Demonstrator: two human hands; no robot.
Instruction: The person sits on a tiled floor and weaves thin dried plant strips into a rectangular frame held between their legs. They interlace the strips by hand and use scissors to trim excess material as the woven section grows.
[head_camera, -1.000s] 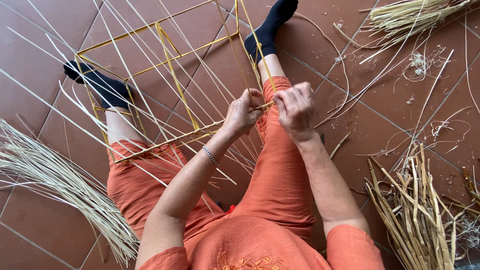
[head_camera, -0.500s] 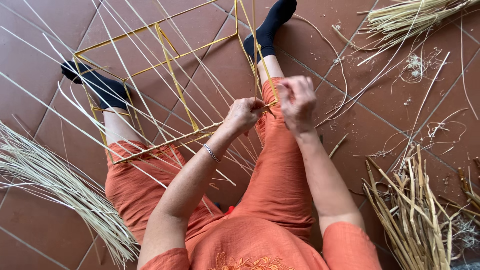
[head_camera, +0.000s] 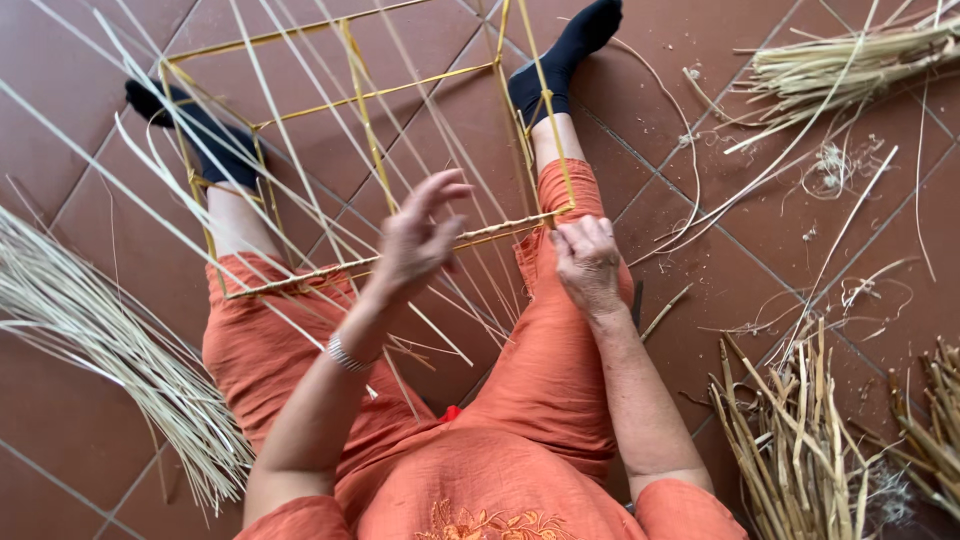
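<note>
- Terracotta floor tiles (head_camera: 330, 40) with pale grout lines fill the background; we sit on them, legs stretched forward in orange trousers (head_camera: 560, 360) and black socks (head_camera: 560, 60).
- Yellow wire frame (head_camera: 360, 110), box-shaped, rests across our shins; its near bar lies over the knees, partly wrapped in straw.
- Long pale straw strands (head_camera: 250, 130) fan up and out from that near bar, crossing the whole frame.
- Left hand (head_camera: 420, 240): half a second ago it was closed beside the right hand at the bar; now it has lifted away, fingers spread and loose, pinching nothing that we can make out, among the upright strands. We judge that one wrap is finished and another strand is being sought.
- Right hand (head_camera: 588, 262): it stays at the bar's right end, fingers curled and pressed together on the wrapped straw (head_camera: 500, 232), holding the work in place.
- Silver bracelet (head_camera: 345, 352) on the left wrist.
- Bundle of fine pale straw (head_camera: 110, 350) on the floor at our left.
- Coarser reed stalks (head_camera: 800, 440) at lower right; another bundle (head_camera: 850, 65) at upper right, with loose scraps between.
- Packages, labels, signs: we see none.
</note>
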